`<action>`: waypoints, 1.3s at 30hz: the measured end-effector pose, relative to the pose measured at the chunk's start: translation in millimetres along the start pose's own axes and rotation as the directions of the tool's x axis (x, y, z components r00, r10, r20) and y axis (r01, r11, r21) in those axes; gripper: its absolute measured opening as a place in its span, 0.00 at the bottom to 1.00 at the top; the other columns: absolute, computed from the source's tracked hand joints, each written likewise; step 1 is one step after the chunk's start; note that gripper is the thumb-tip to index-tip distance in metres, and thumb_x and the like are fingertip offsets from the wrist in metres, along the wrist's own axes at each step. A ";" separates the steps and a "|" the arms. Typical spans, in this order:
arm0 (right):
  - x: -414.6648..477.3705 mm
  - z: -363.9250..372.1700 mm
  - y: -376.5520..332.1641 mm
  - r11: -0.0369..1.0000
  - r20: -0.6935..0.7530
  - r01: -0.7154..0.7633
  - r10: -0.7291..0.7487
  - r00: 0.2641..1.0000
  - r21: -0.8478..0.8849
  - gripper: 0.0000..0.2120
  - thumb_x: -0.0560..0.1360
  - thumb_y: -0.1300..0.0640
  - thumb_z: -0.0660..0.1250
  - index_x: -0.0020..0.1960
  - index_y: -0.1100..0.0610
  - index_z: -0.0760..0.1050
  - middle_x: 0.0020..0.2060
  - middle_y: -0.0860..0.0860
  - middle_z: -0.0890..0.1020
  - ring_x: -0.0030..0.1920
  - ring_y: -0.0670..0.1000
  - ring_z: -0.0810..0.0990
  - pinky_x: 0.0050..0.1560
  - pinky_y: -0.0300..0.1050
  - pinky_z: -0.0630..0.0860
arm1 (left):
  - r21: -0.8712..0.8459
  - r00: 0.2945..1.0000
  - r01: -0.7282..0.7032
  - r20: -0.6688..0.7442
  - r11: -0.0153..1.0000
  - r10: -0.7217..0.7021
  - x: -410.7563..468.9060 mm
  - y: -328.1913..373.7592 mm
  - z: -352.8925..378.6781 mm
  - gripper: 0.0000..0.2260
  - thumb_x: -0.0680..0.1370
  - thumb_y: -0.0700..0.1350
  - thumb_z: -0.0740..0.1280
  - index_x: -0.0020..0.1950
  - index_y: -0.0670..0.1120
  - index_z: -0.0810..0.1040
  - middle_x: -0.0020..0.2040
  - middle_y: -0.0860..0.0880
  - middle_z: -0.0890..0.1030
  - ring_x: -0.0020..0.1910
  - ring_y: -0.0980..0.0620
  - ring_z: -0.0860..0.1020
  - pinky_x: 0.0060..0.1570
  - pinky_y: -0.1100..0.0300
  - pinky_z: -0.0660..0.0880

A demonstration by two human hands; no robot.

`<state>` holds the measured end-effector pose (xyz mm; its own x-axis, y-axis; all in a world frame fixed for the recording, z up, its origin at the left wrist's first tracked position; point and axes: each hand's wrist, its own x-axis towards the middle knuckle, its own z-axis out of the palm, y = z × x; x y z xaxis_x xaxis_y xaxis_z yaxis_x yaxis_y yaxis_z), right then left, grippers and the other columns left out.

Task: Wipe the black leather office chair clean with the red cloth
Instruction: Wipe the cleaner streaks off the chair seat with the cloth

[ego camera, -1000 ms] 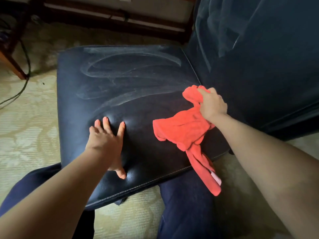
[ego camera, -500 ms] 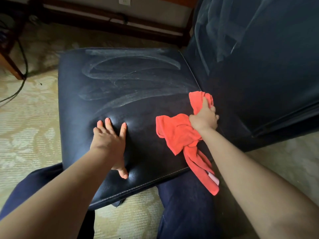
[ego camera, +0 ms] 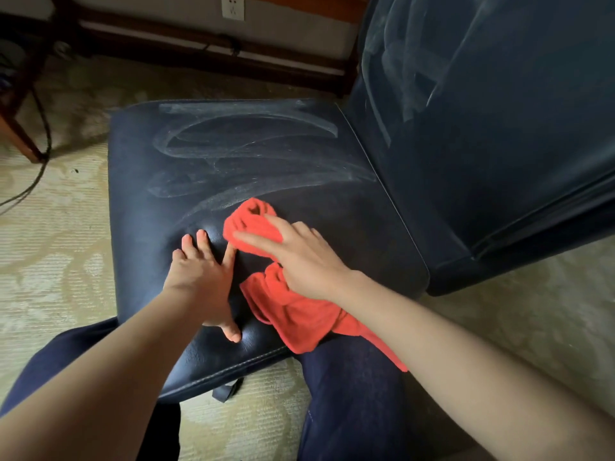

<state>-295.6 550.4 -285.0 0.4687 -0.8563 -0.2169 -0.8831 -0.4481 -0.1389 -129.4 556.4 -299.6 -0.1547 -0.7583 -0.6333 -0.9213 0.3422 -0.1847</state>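
The black leather office chair has its seat [ego camera: 233,154] in the middle of the view and its backrest [ego camera: 482,128] rising at the right. Pale wipe streaks cross the far half of the seat and the backrest. The red cloth [ego camera: 299,314] lies bunched on the near part of the seat, one end trailing over the front edge. My right hand [ego camera: 306,257] presses on the cloth with fingers stretched out to the left. My left hand [ego camera: 199,277] rests flat on the seat just left of the cloth, fingers spread.
Patterned beige carpet [ego camera: 50,244] surrounds the chair. A dark cable [ego camera: 40,154] and a wooden furniture leg [ego camera: 16,134] are at the far left. A wall socket [ego camera: 232,7] sits above dark skirting. My legs in dark trousers [ego camera: 349,394] are beneath the seat's front edge.
My right hand has swept the cloth leftward from the seat-back crease to the middle of the seat, close to my left hand. The left hand has stayed in place.
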 end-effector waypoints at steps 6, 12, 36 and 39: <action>10.4 -1.9 19.9 0.971 0.021 0.024 -0.020 1.000 -0.237 0.34 0.77 0.64 0.55 0.74 0.35 0.52 0.76 0.56 0.51 0.60 0.61 0.66 0.54 0.54 0.67 | 0.035 1.000 0.016 0.003 0.999 -0.016 0.7 2.5 -1.1 0.68 0.56 0.74 0.71 0.76 0.44 0.32 0.74 0.28 0.42 0.74 0.30 0.47 0.72 0.45 0.53; 23.8 -8.0 57.8 0.924 -0.042 -0.280 0.279 0.959 -0.258 0.35 0.76 0.62 0.61 0.74 0.36 0.51 0.72 0.54 0.57 0.61 0.61 0.67 0.56 0.55 0.68 | 0.047 1.000 0.023 0.002 0.999 -0.023 1.0 2.1 0.3 0.68 0.55 0.75 0.70 0.75 0.45 0.30 0.75 0.29 0.41 0.75 0.31 0.47 0.72 0.45 0.53; -95.0 -16.2 70.7 0.649 0.360 -0.674 0.759 0.543 -0.351 0.21 0.76 0.58 0.56 0.67 0.61 0.69 0.66 0.59 0.72 0.63 0.61 0.72 0.56 0.48 0.71 | 0.078 0.998 0.040 -0.054 0.996 -0.036 -3.5 1.8 2.9 0.68 0.54 0.77 0.67 0.76 0.47 0.32 0.76 0.32 0.44 0.74 0.33 0.51 0.72 0.41 0.51; -117.4 -16.9 59.5 0.721 0.437 -0.644 0.680 0.588 -0.255 0.20 0.75 0.56 0.55 0.66 0.60 0.70 0.64 0.60 0.72 0.61 0.62 0.74 0.56 0.48 0.71 | 0.064 0.998 0.037 -0.055 0.997 -0.033 -3.3 1.6 3.5 0.68 0.54 0.77 0.68 0.76 0.47 0.31 0.76 0.32 0.43 0.75 0.33 0.50 0.72 0.41 0.51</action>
<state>-403.6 620.0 -251.5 -0.3156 -0.6966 -0.6443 -0.9442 0.1631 0.2862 -129.1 561.4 -300.5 -0.1433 -0.7988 -0.5843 -0.9016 0.3488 -0.2558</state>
